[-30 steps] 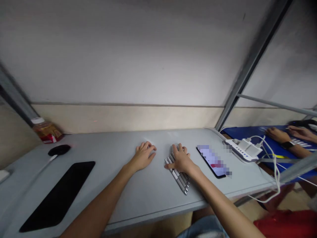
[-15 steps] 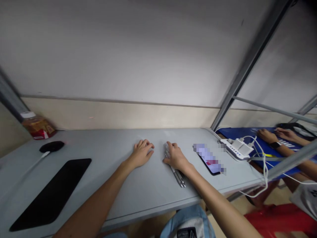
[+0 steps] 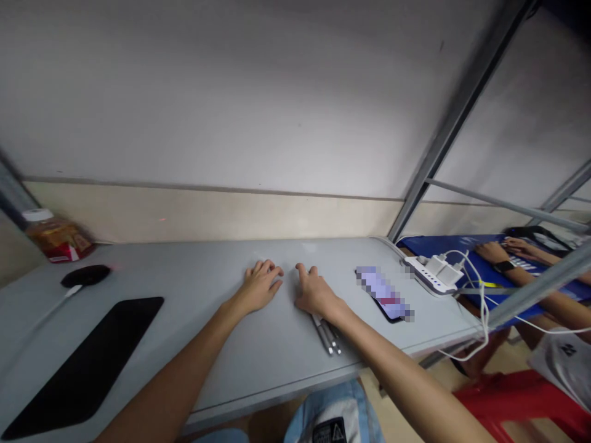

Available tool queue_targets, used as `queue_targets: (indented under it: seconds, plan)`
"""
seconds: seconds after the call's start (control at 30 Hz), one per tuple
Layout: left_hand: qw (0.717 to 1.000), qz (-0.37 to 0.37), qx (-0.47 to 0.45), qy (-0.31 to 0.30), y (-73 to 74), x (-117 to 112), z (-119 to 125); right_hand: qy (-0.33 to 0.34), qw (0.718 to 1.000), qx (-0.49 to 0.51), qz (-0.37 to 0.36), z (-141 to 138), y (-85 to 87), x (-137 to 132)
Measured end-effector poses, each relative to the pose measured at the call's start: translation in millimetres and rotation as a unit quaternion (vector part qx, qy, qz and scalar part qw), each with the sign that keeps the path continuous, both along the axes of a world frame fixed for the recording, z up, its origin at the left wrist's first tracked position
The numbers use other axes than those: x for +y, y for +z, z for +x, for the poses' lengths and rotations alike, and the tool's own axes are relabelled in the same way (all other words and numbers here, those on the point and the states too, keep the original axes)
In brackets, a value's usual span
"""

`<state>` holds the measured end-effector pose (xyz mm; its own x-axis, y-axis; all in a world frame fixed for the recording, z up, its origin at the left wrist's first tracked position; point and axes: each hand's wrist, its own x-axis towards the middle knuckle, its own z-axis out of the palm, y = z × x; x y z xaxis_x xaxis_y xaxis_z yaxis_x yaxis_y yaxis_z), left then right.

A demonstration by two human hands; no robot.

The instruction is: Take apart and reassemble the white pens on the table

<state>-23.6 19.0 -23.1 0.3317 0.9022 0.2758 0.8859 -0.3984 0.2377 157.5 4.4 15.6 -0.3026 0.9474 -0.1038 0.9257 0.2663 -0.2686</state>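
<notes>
My left hand (image 3: pixel 259 288) lies palm down near the middle of the grey desk (image 3: pixel 249 363), fingers spread and slightly bent, holding nothing. To its right, my right hand (image 3: pixel 317 295) is curled over several silver-grey pens (image 3: pixel 327 335) on the desktop. The pens' lower ends stick out beneath the palm toward the front edge; the rest is hidden by the hand. Its thumb and index finger stand apart on the left side. A phone (image 3: pixel 383 292) with a lit, partly pixelated screen lies to the right of this hand.
At left are a black mat (image 3: pixel 87 369), a black round object (image 3: pixel 85 275) with a white cable and a drink bottle (image 3: pixel 58 237). A white power strip (image 3: pixel 429 275) with plugs and cables sits at right. Beyond the metal frame, another person's hands (image 3: pixel 492 252) are over a blue surface.
The view has shifted slightly. My right hand has moved a little left over the pens, and their lower ends look more spread. My left hand stays in about the same place.
</notes>
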Motion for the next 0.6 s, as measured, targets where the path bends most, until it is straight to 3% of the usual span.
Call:
queue_targets:
  seconds: [0.27,0.37,0.43,0.5,0.6]
  plan:
    - [1.0,-0.008,-0.021,0.0,0.7,-0.3,0.0,0.041,0.997,0.03,0.061,-0.7,-8.9,11.5]
    - [0.997,-0.011,-0.072,0.005,3.3,0.5,2.9,0.052,0.986,0.151,0.044,4.7,-13.0,29.3]
    - [0.987,-0.024,-0.157,-0.002,6.5,1.2,6.6,0.057,0.96,0.271,0.03,6.9,-13.9,44.2]
    - [0.956,-0.065,-0.283,-0.028,10.4,0.6,11.7,0.043,0.92,0.386,0.047,5.3,-11.7,57.3]
    - [0.874,-0.176,-0.445,-0.082,15.0,-3.9,21.2,0.058,0.853,0.509,0.095,-6.0,-2.5,65.7]
